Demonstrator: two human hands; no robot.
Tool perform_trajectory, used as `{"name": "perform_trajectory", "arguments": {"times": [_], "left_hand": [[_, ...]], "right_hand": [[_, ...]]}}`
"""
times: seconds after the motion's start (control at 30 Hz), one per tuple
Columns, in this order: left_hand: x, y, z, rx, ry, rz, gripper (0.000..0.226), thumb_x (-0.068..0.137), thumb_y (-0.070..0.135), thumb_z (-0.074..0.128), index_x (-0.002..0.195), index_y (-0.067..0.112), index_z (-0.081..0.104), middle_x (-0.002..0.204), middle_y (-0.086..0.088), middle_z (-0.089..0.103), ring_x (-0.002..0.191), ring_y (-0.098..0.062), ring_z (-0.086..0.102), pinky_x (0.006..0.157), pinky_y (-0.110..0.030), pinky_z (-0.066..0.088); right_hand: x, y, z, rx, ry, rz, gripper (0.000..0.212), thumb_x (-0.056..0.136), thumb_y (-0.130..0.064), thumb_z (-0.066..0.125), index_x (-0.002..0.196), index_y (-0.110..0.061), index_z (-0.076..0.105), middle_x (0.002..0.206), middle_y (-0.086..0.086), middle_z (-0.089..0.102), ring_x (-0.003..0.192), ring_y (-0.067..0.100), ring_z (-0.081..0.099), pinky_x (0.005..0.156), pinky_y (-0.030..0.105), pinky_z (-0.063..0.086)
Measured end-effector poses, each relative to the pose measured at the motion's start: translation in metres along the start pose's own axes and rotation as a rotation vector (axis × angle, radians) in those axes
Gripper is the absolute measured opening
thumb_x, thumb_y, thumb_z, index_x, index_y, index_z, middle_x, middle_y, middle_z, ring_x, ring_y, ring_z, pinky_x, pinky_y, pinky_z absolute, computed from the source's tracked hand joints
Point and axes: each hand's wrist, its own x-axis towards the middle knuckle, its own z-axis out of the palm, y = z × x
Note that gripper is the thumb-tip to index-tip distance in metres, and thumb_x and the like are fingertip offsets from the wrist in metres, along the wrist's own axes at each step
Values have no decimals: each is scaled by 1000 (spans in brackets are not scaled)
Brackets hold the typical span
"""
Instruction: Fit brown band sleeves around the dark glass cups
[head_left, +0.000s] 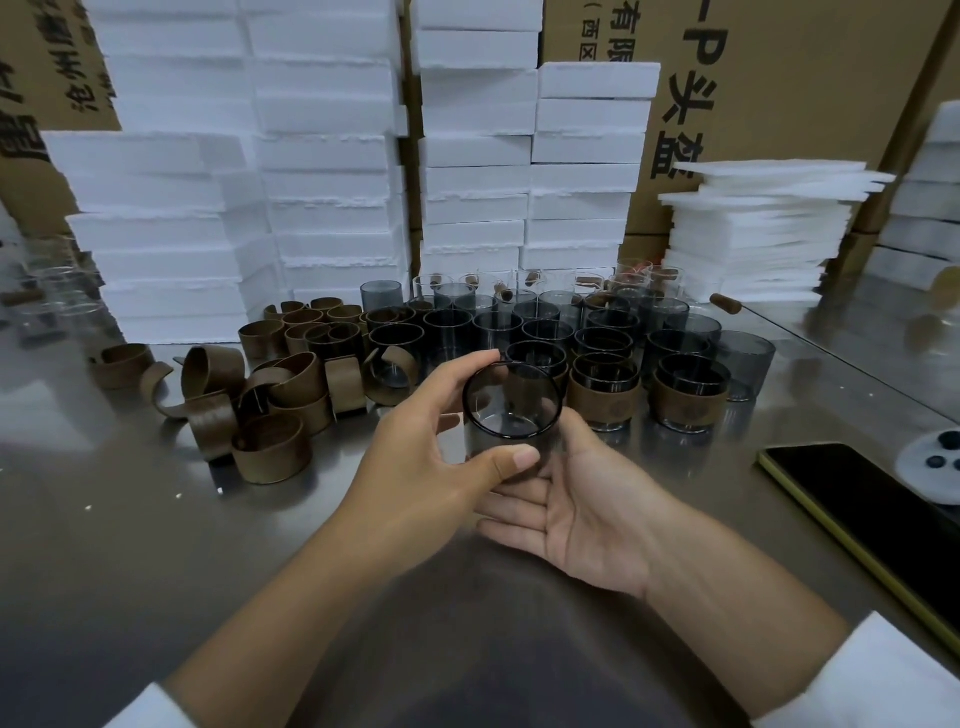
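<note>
The steel desk (130, 519) spreads under both hands and carries everything else. Far beyond the hands, printed cardboard boxes (805, 104) stand at the back. In front of them rise tall stacks of white foam blocks (322, 156). A lower stack of thin foam sheets (753, 228) sits well beyond the right hand and off to its right.

Just beyond both hands stands a crowd of upright dark glass cups (545, 332). The two sleeved cups (602, 400) closest beyond the right hand already wear brown bands. To the left of the left hand and a little beyond it lies a loose heap of brown band sleeves (270, 405), some curled open and some lying on their sides.

A dark phone (857, 509) with a yellow-green edge lies flat to the right of the right hand.

The left hand (421, 457) grips the held cup (511, 410), with its fingers curled over the far rim and its thumb pressed against the near side. The right hand (587, 514) lies palm up beneath the cup. Its fingers are nearly straight and reach under toward the left hand, and its thumb rises beside the cup's right wall. The held cup hangs above the desk between the two hands, with its mouth tilted toward the camera.
</note>
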Motion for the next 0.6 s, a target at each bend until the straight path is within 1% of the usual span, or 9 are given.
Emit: {"name": "perform_trajectory", "arguments": {"times": [0.07,0.13,0.2,0.23,0.3,0.37,0.43,0.5,0.6], "left_hand": [[0,0,-1,27,0,9,61,62,40,72,118,48,49,116,32,60,114,4,55,105,-27,39],[0,-1,-2,41,0,17,61,65,35,75,119,48,49,116,33,59,113,6,54,102,-23,39],[1,-3,-1,46,2,21,62,68,29,78,120,48,48,117,32,59,113,6,55,102,-22,39],[1,-3,-1,48,3,25,63,68,30,77,120,48,48,117,31,59,114,5,55,102,-23,39],[1,-5,0,54,4,32,64,67,31,78,121,48,47,118,30,60,114,5,55,102,-21,39],[0,-7,1,55,-1,33,65,70,22,81,121,46,48,118,30,59,114,6,55,101,-18,41],[0,-9,2,52,-6,32,66,71,17,81,123,43,49,118,31,59,114,8,54,100,-14,40],[-1,-9,2,50,-8,30,66,71,18,81,124,42,49,117,32,59,113,10,54,99,-11,39],[0,-8,4,26,-7,15,66,71,20,81,125,40,50,117,31,60,112,9,55,99,-12,40]], "right_hand": [[0,-1,-1,-5,5,7,60,96,-60,35,105,-10,68,97,13,75,84,20,74,77,32,56],[0,-1,-3,2,15,7,58,95,-58,39,101,-9,69,95,12,76,80,20,75,74,32,55],[0,-1,-3,16,30,-5,54,95,-55,42,101,-10,70,92,10,76,76,18,75,75,32,53],[0,-2,-3,25,41,-19,51,96,-53,42,101,-11,71,90,8,77,74,17,74,76,32,52],[1,-2,-2,56,76,-61,44,96,-48,46,100,-12,71,86,6,77,71,15,73,78,30,51],[2,-2,-1,101,119,-104,35,97,-39,51,101,-10,71,85,6,76,68,14,72,77,29,53],[3,-3,-2,149,152,-138,28,97,-30,54,102,-6,70,85,6,76,64,13,72,68,28,56],[4,-4,-3,195,168,-157,24,97,-23,54,103,-5,68,85,8,75,62,13,71,59,25,58],[3,-3,-2,251,175,-200,20,98,-17,52,99,-4,67,79,8,75,59,13,71,51,22,57]]}}
